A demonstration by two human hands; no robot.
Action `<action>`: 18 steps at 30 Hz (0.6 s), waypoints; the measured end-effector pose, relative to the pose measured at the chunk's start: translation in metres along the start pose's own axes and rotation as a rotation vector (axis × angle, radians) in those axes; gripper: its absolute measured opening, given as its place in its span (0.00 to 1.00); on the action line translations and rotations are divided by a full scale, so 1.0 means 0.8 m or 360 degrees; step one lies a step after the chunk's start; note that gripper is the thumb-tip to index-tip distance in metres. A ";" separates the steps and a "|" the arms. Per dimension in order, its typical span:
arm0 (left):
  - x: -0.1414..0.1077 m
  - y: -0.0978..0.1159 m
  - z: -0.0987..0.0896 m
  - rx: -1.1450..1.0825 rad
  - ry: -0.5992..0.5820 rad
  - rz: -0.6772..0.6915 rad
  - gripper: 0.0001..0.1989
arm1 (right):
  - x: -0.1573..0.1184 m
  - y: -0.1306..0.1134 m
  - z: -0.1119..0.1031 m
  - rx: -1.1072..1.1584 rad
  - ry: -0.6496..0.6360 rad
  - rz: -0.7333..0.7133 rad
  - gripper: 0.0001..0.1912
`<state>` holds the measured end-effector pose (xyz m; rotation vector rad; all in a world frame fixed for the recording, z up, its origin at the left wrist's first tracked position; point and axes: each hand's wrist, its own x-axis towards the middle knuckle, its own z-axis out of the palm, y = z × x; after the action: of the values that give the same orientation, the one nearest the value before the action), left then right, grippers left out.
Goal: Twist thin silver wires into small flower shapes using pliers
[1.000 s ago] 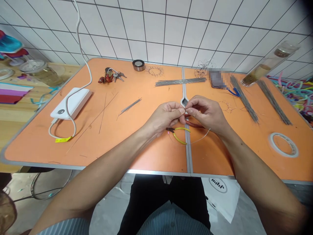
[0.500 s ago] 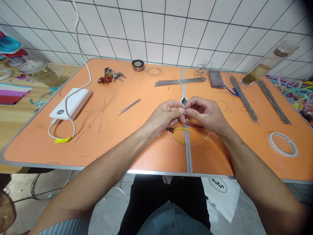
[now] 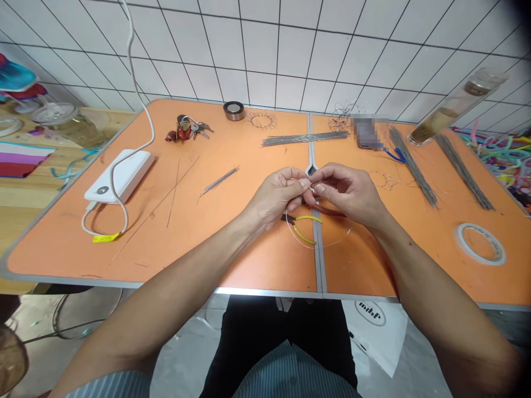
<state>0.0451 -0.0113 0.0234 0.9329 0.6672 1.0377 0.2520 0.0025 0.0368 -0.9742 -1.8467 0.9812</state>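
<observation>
Both hands meet above the seam of the orange table. My left hand [image 3: 286,193] pinches a thin wire [image 3: 309,247] between thumb and forefinger; its loose end curves down and round to the right. Fingertip to fingertip with it, my right hand [image 3: 346,190] is closed in a pinch on the same work, whose small details the fingers hide. Yellow-handled pliers [image 3: 307,229] lie on the table just below the hands. A tool with dark red handles [image 3: 329,210] lies partly covered by my right hand.
Bundles of straight wires [image 3: 305,138] lie at the back, with more wire bundles [image 3: 412,166] on the right. Around them are a tape roll [image 3: 481,244], a white power bank [image 3: 120,176] with a cable, keys [image 3: 191,128], black tape [image 3: 234,110] and a tilted glass bottle [image 3: 454,110].
The fingers have shifted slightly against each other. The wire's loose end has swung a little left, and more of its curve shows below my left hand.
</observation>
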 end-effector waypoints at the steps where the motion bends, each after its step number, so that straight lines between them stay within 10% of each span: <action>1: 0.000 -0.001 0.000 -0.0004 0.0005 0.0004 0.14 | 0.000 0.002 0.001 -0.0013 0.0019 -0.0026 0.12; 18: -0.001 -0.005 0.001 0.0022 0.0150 -0.0087 0.06 | -0.002 0.005 0.014 -0.0626 0.0300 -0.0598 0.09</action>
<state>0.0470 -0.0129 0.0202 0.8771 0.7750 1.0340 0.2433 -0.0001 0.0282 -0.8619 -2.0019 0.2962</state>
